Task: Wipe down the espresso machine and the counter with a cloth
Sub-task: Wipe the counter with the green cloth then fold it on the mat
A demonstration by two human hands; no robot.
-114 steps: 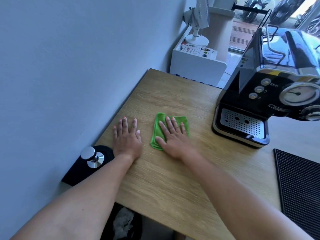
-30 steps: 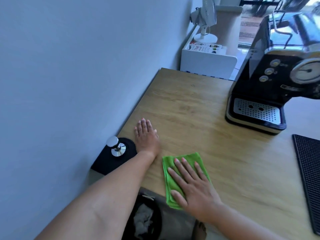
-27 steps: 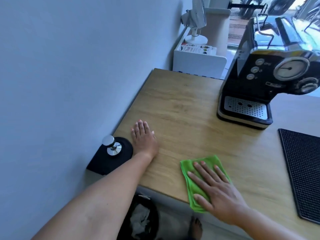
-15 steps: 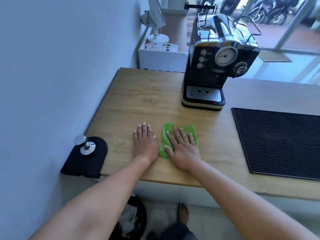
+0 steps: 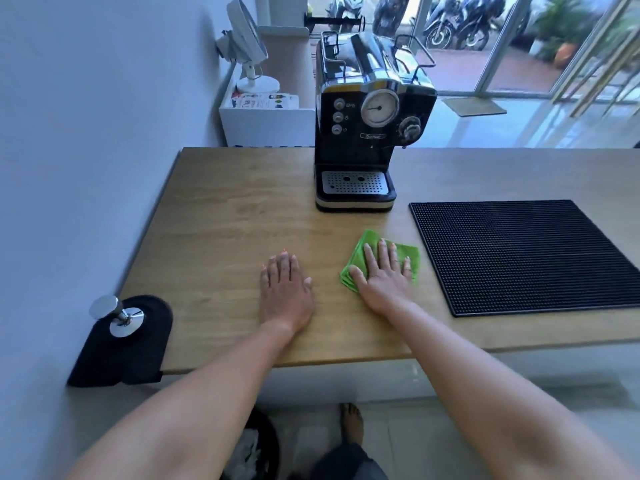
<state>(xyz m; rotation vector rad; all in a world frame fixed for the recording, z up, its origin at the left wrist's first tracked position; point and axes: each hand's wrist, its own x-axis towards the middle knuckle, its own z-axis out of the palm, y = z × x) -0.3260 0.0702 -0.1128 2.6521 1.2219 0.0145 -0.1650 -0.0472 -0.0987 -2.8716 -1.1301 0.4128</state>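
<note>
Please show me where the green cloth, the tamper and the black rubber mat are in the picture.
green cloth point(image 5: 367, 241): head view, on its far corner beyond the fingertips.
tamper point(image 5: 122, 319): head view, on its shiny metal stem and base.
black rubber mat point(image 5: 526, 254): head view, on the middle of its dotted surface.

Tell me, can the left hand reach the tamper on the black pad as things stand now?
Probably yes. The left hand lies flat on the counter, holding nothing, and the tamper stands upright on its pad further left. Only bare wood lies between them.
</note>
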